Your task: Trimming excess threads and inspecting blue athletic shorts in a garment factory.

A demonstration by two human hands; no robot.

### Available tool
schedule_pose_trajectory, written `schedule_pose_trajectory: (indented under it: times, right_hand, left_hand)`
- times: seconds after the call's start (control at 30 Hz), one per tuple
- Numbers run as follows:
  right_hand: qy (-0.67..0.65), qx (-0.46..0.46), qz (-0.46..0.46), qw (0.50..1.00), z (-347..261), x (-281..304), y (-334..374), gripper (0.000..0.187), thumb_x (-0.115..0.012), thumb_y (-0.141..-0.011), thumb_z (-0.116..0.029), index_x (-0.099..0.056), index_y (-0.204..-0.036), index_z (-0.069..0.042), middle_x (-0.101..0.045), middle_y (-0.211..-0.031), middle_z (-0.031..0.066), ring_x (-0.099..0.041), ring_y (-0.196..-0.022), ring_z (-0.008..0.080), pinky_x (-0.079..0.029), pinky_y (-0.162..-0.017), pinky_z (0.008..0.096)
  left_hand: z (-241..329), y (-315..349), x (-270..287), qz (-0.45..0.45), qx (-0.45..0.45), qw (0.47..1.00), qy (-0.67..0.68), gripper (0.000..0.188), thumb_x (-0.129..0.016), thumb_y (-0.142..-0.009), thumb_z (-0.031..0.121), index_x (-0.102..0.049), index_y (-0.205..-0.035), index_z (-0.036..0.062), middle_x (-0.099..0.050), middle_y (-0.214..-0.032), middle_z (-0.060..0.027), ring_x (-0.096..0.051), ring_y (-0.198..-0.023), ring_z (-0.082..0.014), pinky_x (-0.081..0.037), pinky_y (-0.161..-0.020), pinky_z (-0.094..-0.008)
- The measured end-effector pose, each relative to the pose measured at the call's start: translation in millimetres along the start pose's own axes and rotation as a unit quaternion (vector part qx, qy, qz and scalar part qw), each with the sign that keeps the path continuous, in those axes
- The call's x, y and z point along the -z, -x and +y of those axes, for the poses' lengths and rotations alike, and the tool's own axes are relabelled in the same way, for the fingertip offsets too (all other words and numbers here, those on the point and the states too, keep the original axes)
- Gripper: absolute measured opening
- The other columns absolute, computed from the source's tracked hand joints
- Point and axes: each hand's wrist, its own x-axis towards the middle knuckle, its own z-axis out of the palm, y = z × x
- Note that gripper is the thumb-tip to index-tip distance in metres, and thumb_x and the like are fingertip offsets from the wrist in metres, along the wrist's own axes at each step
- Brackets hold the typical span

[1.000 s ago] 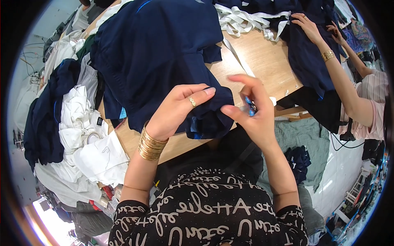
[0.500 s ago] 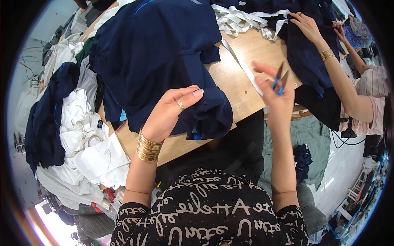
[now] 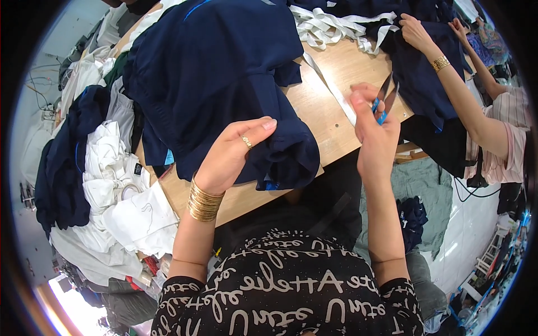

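My left hand (image 3: 227,154), with a ring and several gold bangles at the wrist, is closed on the edge of a dark navy garment (image 3: 207,73). Its thumb lies on top, while the other fingers are partly hidden behind the hand and cloth. The garment spreads over the wooden table, and its gathered end hangs over the near edge. Off to the right and apart from the cloth, my right hand (image 3: 374,143) holds small blue-handled scissors (image 3: 382,105), blades apart and pointing away from me.
A narrow white strip (image 3: 329,87) runs along the wooden table (image 3: 314,106) to a tangled white tape pile (image 3: 330,28). At right, a co-worker's hand (image 3: 417,33) touches navy cloth (image 3: 423,78). White fabric (image 3: 137,213) and a navy garment (image 3: 70,157) lie heaped at left.
The scissors and my right hand have shifted a little, and the fingers have curled in more. My left hand stays on the garment. The co-worker's near hand has moved slightly.
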Motion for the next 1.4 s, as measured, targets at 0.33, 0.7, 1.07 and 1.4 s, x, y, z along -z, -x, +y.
schedule_pose_trajectory:
  times: [0.33, 0.7, 1.07, 1.4]
  right_hand:
    - [-0.052, -0.235, -0.313, 0.919, 5.7, 4.9, 11.4, 0.022, -0.072, -0.074, -0.016, -0.064, -0.090, -0.002, -0.060, -0.078, -0.0006, -0.053, -0.072, 0.0059, -0.040, -0.067, 0.0191]
    - [-0.078, -0.228, -0.301, 0.923, -3.6, 7.8, 8.8, 0.018, -0.069, -0.077, -0.018, -0.063, -0.087, -0.005, -0.052, -0.066, -0.0070, -0.036, -0.053, -0.0015, -0.022, -0.045, 0.0170]
    - [0.328, 0.237, -0.115, 0.907, -13.3, 5.8, 25.6, 0.027, -0.074, -0.066, -0.017, -0.062, -0.087, -0.006, -0.058, -0.075, 0.0033, -0.052, -0.060, 0.0165, -0.042, -0.054, 0.0250]
    - [0.414, 0.350, -0.111, 0.833, 0.8, 7.2, 34.4, 0.027, -0.074, -0.064, -0.030, -0.061, -0.077, -0.010, -0.051, -0.061, -0.0012, -0.045, -0.053, 0.0159, -0.035, -0.049, 0.0275]
  left_hand:
    - [-5.4, -3.1, 15.1, 0.000, -0.011, 0.999, 0.037, 0.025, -0.051, -0.089, 0.014, -0.060, -0.102, -0.0058, -0.063, -0.097, -0.0064, -0.056, -0.091, -0.0119, -0.039, -0.088, -0.0243]
    - [6.2, -0.8, 7.2, -0.086, -0.066, 0.980, -0.167, 0.023, -0.061, -0.085, 0.019, -0.062, -0.091, -0.0034, -0.057, -0.084, 0.0018, -0.049, -0.076, -0.0052, -0.039, -0.074, -0.0198]
    - [12.5, 0.9, -4.9, -0.020, -0.050, 0.982, -0.180, 0.026, -0.065, -0.081, 0.014, -0.063, -0.097, -0.0065, -0.061, -0.089, 0.0001, -0.051, -0.082, -0.0028, -0.040, -0.076, -0.0176]
    - [12.7, -3.3, -14.2, -0.031, -0.029, 0.997, -0.071, 0.026, -0.063, -0.083, 0.018, -0.063, -0.095, -0.0045, -0.064, -0.084, -0.0006, -0.054, -0.078, -0.0031, -0.042, -0.072, -0.0179]
